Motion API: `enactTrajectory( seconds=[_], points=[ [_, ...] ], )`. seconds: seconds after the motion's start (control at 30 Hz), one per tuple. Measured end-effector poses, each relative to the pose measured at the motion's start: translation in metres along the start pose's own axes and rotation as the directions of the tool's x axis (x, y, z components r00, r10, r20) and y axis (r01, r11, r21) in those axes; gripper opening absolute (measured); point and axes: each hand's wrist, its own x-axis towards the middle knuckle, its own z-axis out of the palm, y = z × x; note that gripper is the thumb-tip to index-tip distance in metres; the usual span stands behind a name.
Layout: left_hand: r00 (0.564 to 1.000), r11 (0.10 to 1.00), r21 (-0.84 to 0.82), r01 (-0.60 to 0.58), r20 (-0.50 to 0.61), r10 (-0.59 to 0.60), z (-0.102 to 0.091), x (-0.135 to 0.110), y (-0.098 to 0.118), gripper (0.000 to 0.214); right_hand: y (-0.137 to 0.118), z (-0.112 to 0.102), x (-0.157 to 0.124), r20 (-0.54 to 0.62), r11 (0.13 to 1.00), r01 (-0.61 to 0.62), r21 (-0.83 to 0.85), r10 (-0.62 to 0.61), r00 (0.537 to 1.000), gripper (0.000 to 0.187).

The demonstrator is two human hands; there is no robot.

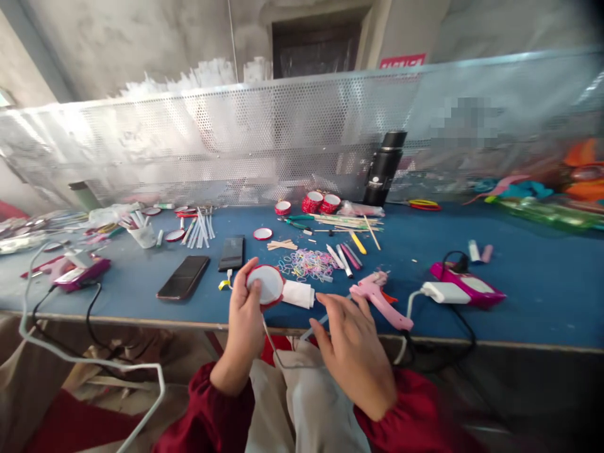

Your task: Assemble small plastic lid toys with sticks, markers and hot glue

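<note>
My left hand grips a small round red-rimmed drum with a white face, the thumb pressed on that face. Just right of it, a folded white paper or cloth lies at the table's front edge. My right hand hovers by the edge with thumb and fingers apart, and I see nothing held in it. A pink glue gun rests beyond its fingertips; whether they touch is unclear. A translucent strip runs partly hidden under the right hand.
Colourful rubber bands, markers and wooden sticks lie ahead. Phones sit to the left. Red drums and a black thermos stand before a perforated metal screen. A purple power strip with cables lies right.
</note>
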Motion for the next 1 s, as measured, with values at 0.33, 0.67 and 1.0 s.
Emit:
enactTrajectory(
  seconds=[0.33, 0.67, 1.0],
  points=[
    [0.946, 0.932, -0.205, 0.300, 0.186, -0.264, 0.010, -0.023, 0.003, 0.063, -0.004, 0.016, 0.009, 0.037, 0.999, -0.029, 0.030, 0.028, 0.999, 0.039],
    [0.863, 0.878, -0.181, 0.444, 0.349, -0.365, 0.027, -0.028, -0.006, 0.069, 0.045, -0.034, 0.023, -0.046, 0.997, -0.033, -0.076, 0.029, 0.998, 0.020],
    [0.874, 0.889, -0.199, 0.412, 0.361, -0.324, 0.025, -0.040, -0.009, 0.077, 0.075, -0.025, 0.121, 0.467, 0.979, 0.071, -0.194, 0.028, 0.884, 0.014]
  ],
)
